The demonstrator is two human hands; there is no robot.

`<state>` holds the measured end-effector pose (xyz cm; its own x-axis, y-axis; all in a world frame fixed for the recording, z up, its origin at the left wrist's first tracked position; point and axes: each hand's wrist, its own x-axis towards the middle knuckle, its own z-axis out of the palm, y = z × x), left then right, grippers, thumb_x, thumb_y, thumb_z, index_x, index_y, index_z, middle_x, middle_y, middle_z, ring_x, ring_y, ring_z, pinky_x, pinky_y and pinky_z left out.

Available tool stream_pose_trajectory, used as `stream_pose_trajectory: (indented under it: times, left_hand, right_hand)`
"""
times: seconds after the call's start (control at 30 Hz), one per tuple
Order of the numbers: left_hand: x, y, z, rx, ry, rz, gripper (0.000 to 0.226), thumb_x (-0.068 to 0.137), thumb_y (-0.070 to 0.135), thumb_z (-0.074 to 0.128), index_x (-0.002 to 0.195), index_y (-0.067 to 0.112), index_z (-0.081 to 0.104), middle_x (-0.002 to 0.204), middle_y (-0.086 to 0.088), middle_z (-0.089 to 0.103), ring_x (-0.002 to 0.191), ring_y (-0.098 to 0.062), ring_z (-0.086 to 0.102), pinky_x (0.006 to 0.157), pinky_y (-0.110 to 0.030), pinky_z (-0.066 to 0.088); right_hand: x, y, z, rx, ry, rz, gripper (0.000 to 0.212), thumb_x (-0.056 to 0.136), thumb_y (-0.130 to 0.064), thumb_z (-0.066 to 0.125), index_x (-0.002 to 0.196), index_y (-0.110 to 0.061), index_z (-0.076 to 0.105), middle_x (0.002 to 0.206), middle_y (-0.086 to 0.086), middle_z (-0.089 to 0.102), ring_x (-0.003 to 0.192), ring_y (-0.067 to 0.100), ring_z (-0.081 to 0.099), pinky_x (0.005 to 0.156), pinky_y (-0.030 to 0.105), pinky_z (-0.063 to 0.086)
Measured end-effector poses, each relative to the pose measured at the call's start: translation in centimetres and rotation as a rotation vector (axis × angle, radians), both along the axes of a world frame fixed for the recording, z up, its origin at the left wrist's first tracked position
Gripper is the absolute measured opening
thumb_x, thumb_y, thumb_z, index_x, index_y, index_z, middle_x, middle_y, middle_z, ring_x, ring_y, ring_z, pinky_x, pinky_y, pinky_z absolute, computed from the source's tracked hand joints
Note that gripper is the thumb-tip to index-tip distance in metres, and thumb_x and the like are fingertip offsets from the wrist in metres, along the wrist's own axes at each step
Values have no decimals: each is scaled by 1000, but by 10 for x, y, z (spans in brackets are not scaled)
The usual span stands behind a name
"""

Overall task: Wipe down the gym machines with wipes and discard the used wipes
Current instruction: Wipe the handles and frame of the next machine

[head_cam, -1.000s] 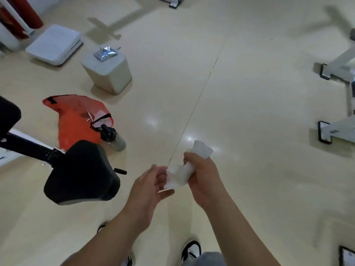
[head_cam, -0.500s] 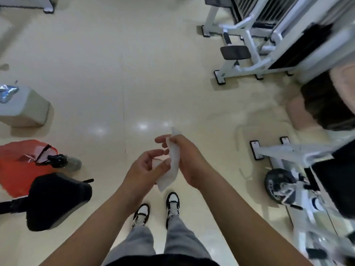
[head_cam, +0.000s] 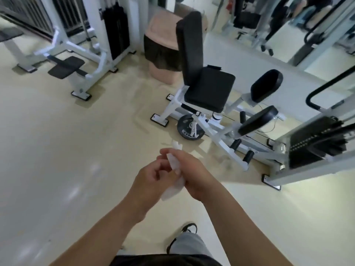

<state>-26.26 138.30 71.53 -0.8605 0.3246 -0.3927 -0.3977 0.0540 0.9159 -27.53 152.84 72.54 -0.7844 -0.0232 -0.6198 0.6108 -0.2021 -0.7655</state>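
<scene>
Forearms converge ahead; right hand (head_cam: pixel 194 175) grips wipe (head_cam: pixel 172 190), left hand (head_cam: pixel 151 179) pinches it with curled fingers.

We've got the wipe (head_cam: pixel 171 191), white & scrunched into a long strip, pinched btw. left hand (head_cam: pixel 151 179) & right hand (head_cam: pixel 194 173). Its top end pokes out above the fingers and its bottom end hangs below. Ahead stands the seated machine (head_cam: pixel 208 91): white frame, black seat, tall black backrest, two black pads to its right. A 2nd white-framed machine (head_cam: pixel 76 50) w/ a black pad stands far left.
</scene>
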Motion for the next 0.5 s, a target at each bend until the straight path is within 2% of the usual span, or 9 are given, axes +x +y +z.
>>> stream_pose_trajectory:
  times: [0.1, 0.17, 0.23, 0.33, 0.37, 0.43, 0.5]
  left_hand:
    - [-7, 85, 5, -6, 9, -100, 10, 92, 31, 72, 97, 25, 78, 97, -9, 76, 93, -28, 72, 88, -46, 57]
    - [-11, 148, 8, 4, -22, -169, 9, 95, 24, 70, 94, 21, 78, 93, -7, 77, 85, -20, 70, 84, -41, 54]
    - [-13, 204, 9, 7, -44, -214, 9, 93, 24, 71, 89, 18, 76, 91, -6, 76, 83, -19, 67, 81, -39, 52]
    - [-18, 278, 13, 25, -81, -233, 10, 93, 21, 68, 93, 13, 74, 95, -10, 77, 85, -22, 69, 81, -43, 57]
    - [-19, 299, 15, 29, -98, -237, 9, 94, 21, 67, 92, 14, 74, 95, -10, 77, 85, -22, 70, 77, -43, 57]
    - [-22, 336, 18, 29, -115, -259, 10, 96, 22, 67, 89, 17, 73, 94, -7, 78, 83, -21, 72, 70, -38, 58]
    - [-29, 370, 20, 27, -101, -309, 9, 96, 25, 70, 88, 20, 74, 94, -4, 79, 87, -22, 74, 76, -40, 61]
  right_hand:
    - [16, 77, 7, -10, 13, -147, 32, 101, -35, 58, 121, -12, 69, 107, 7, 77, 95, 20, 72, 102, 41, 53]
    - [29, 136, 8, 30, 33, -237, 37, 94, -45, 60, 113, -15, 68, 105, 7, 78, 97, 20, 72, 101, 41, 52]
    - [41, 190, 9, 117, 48, -315, 46, 89, -52, 65, 111, -12, 69, 107, 6, 78, 100, 18, 73, 95, 38, 54]
    - [62, 260, 13, 194, 101, -452, 24, 101, -37, 66, 94, -15, 71, 90, 4, 78, 84, 19, 75, 73, 35, 60]
    - [68, 279, 15, 218, 102, -504, 24, 101, -35, 67, 90, -14, 69, 88, 5, 77, 80, 21, 74, 69, 36, 61]
    - [76, 313, 20, 267, 102, -550, 27, 98, -36, 70, 93, -9, 69, 91, 12, 77, 79, 25, 74, 71, 46, 62]
    - [77, 343, 23, 283, 123, -540, 28, 99, -34, 68, 96, -7, 75, 93, 14, 78, 81, 26, 75, 76, 48, 62]
